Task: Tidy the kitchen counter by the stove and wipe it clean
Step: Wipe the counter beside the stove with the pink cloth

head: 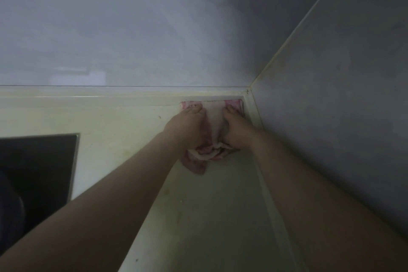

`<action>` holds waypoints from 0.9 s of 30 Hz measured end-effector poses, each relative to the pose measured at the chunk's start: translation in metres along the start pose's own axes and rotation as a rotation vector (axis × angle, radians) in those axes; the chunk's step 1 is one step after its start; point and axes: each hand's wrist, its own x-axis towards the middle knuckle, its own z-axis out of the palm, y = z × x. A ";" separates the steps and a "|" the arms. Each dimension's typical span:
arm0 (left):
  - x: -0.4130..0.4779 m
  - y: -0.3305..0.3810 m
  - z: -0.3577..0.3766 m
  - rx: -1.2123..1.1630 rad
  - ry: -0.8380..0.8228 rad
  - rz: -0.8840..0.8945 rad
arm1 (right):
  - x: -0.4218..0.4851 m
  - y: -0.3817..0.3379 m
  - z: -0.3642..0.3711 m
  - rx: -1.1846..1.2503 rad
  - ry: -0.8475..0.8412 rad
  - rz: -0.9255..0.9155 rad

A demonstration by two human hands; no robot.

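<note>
A pink and white cloth (215, 117) lies spread in the far right corner of the cream counter (123, 121), its near end bunched up. My left hand (187, 123) presses flat on the cloth's left part, fingers stretched toward the back wall. My right hand (235, 126) presses on its right part, fingers also pointing to the corner. Both forearms reach in from the bottom of the view. The cloth's middle shows between the two hands.
A black glass stove top (39, 168) is set into the counter at the left. Grey tiled walls (154, 28) meet at the corner behind the cloth, and a raised cream edge strip (254, 115) runs along them. Small dark specks dot the counter.
</note>
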 end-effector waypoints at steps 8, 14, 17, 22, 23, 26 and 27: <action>-0.014 0.002 0.000 0.008 0.000 -0.009 | -0.017 -0.008 0.003 -0.042 -0.026 0.013; -0.035 0.000 0.004 0.015 -0.018 -0.031 | -0.032 -0.014 0.013 -0.039 -0.040 -0.023; -0.044 -0.004 0.007 0.012 -0.037 -0.050 | -0.038 -0.019 0.020 -0.026 -0.032 -0.045; -0.043 -0.008 0.002 0.005 -0.050 -0.047 | -0.036 -0.023 0.018 -0.085 -0.029 -0.080; -0.041 -0.010 0.000 0.004 -0.049 -0.051 | -0.035 -0.023 0.016 -0.116 -0.028 -0.097; -0.036 -0.019 -0.009 0.021 -0.060 -0.074 | -0.024 -0.029 0.008 -0.224 -0.018 -0.148; -0.034 -0.023 -0.011 0.035 -0.071 -0.080 | -0.019 -0.033 0.006 -0.248 -0.013 -0.160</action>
